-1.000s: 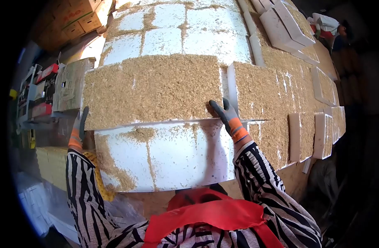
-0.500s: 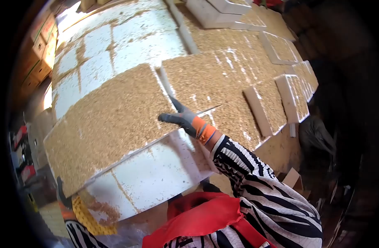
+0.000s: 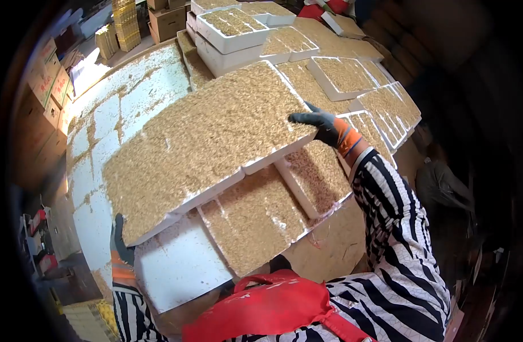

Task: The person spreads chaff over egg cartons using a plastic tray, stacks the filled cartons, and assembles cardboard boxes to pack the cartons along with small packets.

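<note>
A row of white foam boxes [image 3: 210, 119] topped with tan husk-like material is held between my two gloved hands. The row is tilted and raised over other boxes. My right hand [image 3: 324, 126], in a grey and orange glove, grips its right end, thumb on top. My left hand [image 3: 120, 248] presses on the near left corner, most of its fingers hidden. Beneath lie husk-filled foam boxes [image 3: 253, 222] and a bare white foam surface [image 3: 181, 262].
To the left is a white foam surface [image 3: 102, 154] with scattered husks. Stacked foam boxes [image 3: 230, 43] stand at the back, with more filled boxes [image 3: 387, 111] to the right. Cardboard cartons [image 3: 47, 85] line the left side. A co-worker's hand [image 3: 328, 7] shows at the top.
The row of boxes has moved away from me and to the right, uncovering filled boxes beneath. My right hand has gone from lying over the boxes to gripping the row's right end.
</note>
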`<state>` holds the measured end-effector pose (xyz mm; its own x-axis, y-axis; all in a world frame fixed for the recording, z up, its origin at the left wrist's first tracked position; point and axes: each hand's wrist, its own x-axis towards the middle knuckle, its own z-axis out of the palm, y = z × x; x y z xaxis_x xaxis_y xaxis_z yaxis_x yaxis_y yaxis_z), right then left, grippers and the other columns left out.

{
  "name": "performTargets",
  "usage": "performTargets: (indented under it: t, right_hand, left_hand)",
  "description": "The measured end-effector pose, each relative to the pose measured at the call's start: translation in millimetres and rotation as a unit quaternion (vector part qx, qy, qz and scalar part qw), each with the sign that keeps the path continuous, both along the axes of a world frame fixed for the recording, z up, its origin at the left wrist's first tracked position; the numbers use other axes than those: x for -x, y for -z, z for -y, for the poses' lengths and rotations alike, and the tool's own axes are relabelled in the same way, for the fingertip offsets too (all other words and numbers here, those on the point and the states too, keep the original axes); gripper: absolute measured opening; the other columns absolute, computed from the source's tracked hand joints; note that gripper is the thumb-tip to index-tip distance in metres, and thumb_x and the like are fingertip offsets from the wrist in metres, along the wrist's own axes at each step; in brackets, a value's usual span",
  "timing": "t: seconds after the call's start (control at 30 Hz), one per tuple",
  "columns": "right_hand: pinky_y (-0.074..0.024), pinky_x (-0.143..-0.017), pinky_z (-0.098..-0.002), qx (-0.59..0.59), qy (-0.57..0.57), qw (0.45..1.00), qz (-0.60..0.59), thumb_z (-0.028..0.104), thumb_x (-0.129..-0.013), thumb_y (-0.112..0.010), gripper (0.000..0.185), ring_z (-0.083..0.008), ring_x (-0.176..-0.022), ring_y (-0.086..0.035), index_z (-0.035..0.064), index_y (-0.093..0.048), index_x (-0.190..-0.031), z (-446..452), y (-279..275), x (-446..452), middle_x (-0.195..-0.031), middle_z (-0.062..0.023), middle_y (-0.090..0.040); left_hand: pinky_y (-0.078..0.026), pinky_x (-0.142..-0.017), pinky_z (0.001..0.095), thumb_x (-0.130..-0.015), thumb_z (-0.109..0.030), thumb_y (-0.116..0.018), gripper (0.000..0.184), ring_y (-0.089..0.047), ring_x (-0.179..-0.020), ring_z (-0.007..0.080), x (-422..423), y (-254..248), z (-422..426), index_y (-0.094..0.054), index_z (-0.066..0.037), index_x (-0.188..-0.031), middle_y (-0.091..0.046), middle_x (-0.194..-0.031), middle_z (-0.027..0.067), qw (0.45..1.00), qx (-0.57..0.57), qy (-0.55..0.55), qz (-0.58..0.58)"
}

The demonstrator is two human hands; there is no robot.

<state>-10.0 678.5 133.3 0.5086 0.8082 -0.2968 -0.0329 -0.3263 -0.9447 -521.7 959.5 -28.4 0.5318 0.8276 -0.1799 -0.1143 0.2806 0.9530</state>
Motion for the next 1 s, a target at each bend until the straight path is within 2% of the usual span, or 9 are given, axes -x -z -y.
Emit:
performTargets:
  t: [0.17, 0.3, 0.43, 0.57, 0.67, 0.7, 0.8, 0.87, 1.0]
  right_hand:
    - [-0.0267, -0.113, -0.0369, 0.017, -0.096, 0.993, 0.066, -0.009, -0.079, -0.065, 0.058, -0.0208, -0.13, -0.043, 0.0098, -0.053, -0.133, 51.4, -37.7, -172.9, -0.139, -0.0069, -0.05]
    - [-0.0487, -0.094, -0.0368, 0.004, -0.091, 0.992, 0.092, 0.023, -0.086, -0.066, 0.046, -0.0194, -0.121, -0.051, 0.0046, -0.057, -0.127, 73.6, -13.3, -272.6, -0.133, -0.0066, -0.054]
    - [-0.0499, -0.088, -0.0364, 0.054, 0.036, 0.996, -0.061, 0.03, -0.08, -0.071, 0.052, -0.0215, -0.114, -0.055, 0.0038, -0.058, -0.124, 80.5, 9.3, -327.8, -0.131, -0.0074, -0.055]
    - [-0.0498, -0.08, -0.037, 0.138, -0.022, 0.985, 0.101, 0.04, -0.077, -0.071, 0.047, -0.0242, -0.1, -0.06, 0.0049, -0.069, -0.108, 78.5, 16.7, -352.6, -0.124, -0.0105, -0.059]
    - [-0.0495, -0.081, -0.0379, 0.39, -0.129, 0.865, 0.288, 0.043, -0.076, -0.072, 0.057, -0.0284, -0.103, -0.061, 0.0061, -0.064, -0.119, 64.3, 13.3, -356.8, -0.12, -0.0158, -0.062]
    - [-0.0495, -0.078, -0.0354, 0.379, -0.173, 0.786, 0.457, 0.047, -0.074, -0.072, 0.067, -0.0259, -0.091, -0.065, 0.007, -0.059, -0.126, 63.0, 35.9, -371.4, -0.109, -0.0141, -0.068]
    - [-0.0492, -0.086, -0.0389, 0.189, -0.04, 0.865, 0.464, 0.046, -0.076, -0.072, 0.074, -0.0294, -0.107, -0.061, 0.0039, -0.051, -0.133, 79.5, 15.3, -340.2, -0.123, -0.0176, -0.061]
    - [-0.0484, -0.09, -0.0352, 0.039, -0.04, 0.959, 0.278, 0.044, -0.08, -0.071, 0.075, -0.0272, -0.108, -0.06, 0.0046, -0.045, -0.138, 107.3, -16.3, -300.1, -0.122, -0.0184, -0.06]
    - [-0.0466, -0.092, -0.0297, -0.084, -0.02, 0.985, 0.152, 0.023, -0.088, -0.068, 0.059, -0.0207, -0.11, -0.058, 0.0057, -0.044, -0.139, 184.1, -61.7, -231.7, -0.122, -0.0149, -0.059]
  left_hand:
    - [-0.053, -0.087, 0.037, -0.09, -0.038, -0.062, 0.059, -0.058, -0.11, 0.0252, -171.7, -42.7, 69.8, -0.042, -0.004, -0.134, -0.054, -0.124, 0.0135, 0.993, 0.115, -0.029, 0.02]
    - [-0.053, -0.085, 0.0412, -0.084, -0.043, -0.068, 0.064, -0.058, -0.108, 0.0287, -259.3, -43.4, 89.7, -0.046, -0.006, -0.132, -0.053, -0.124, 0.0129, 0.992, 0.119, -0.027, -0.039]
    - [-0.049, -0.089, 0.0424, -0.081, -0.043, -0.071, 0.074, -0.054, -0.114, 0.0283, -329.9, -54.8, 109.9, -0.042, -0.005, -0.137, -0.051, -0.128, 0.0141, 0.982, 0.113, -0.073, -0.131]
    - [-0.048, -0.09, 0.0462, -0.079, -0.041, -0.073, 0.078, -0.052, -0.115, 0.0274, -358.3, -64.0, 116.6, -0.037, -0.011, -0.142, -0.05, -0.131, 0.0142, 0.981, 0.145, -0.057, -0.113]
    - [-0.049, -0.089, 0.0469, -0.08, -0.041, -0.073, 0.077, -0.053, -0.114, 0.0297, -356.7, -53.9, 116.0, -0.037, -0.013, -0.142, -0.05, -0.131, 0.0126, 0.971, 0.105, -0.097, -0.194]
    - [-0.049, -0.089, 0.0466, -0.08, -0.041, -0.072, 0.076, -0.054, -0.113, 0.0302, -356.0, -57.0, 119.5, -0.037, -0.012, -0.141, -0.051, -0.13, 0.0125, 0.974, 0.108, -0.092, -0.176]
    - [-0.05, -0.088, 0.0447, -0.082, -0.041, -0.07, 0.073, -0.055, -0.109, 0.0307, -349.1, -69.7, 127.3, -0.039, -0.01, -0.14, -0.053, -0.127, 0.0121, 0.985, 0.121, -0.065, -0.101]
    - [-0.051, -0.087, 0.0421, -0.084, -0.041, -0.068, 0.07, -0.057, -0.107, 0.0297, -334.0, -87.3, 139.7, -0.04, -0.009, -0.14, -0.055, -0.126, 0.0119, 0.989, 0.138, -0.035, -0.03]
    - [-0.047, -0.095, 0.0341, -0.092, -0.024, -0.057, 0.051, -0.055, -0.115, 0.0227, -315.5, -145.3, 215.7, -0.043, -0.002, -0.136, -0.053, -0.128, 0.0125, 0.999, 0.0, -0.044, -0.018]
